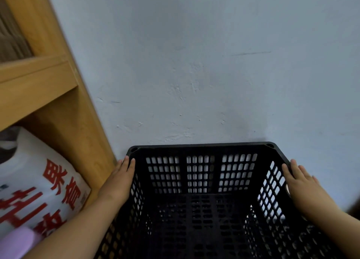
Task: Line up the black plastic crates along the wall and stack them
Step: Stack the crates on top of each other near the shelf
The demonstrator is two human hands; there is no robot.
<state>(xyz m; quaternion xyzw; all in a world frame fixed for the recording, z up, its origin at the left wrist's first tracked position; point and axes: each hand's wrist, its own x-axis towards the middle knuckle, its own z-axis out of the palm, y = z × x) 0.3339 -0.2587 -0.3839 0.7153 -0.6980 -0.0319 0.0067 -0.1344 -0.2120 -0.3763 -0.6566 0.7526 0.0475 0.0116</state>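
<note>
A black plastic crate (200, 180) with perforated walls fills the lower middle of the view, its far rim up against the pale blue wall (194, 63). I look down into it; more black lattice shows through its floor, unclear whether another crate lies under it. My left hand (118, 180) lies flat against the crate's left rim and outer side, fingers together. My right hand (300, 182) presses on the right rim the same way. Both hands hold the crate by its sides.
A wooden shelf unit (58, 95) stands at the left, its side panel close beside the crate. A white bag with red characters (44, 190) sits on its lower shelf. Something lilac (17, 241) shows at the bottom left corner.
</note>
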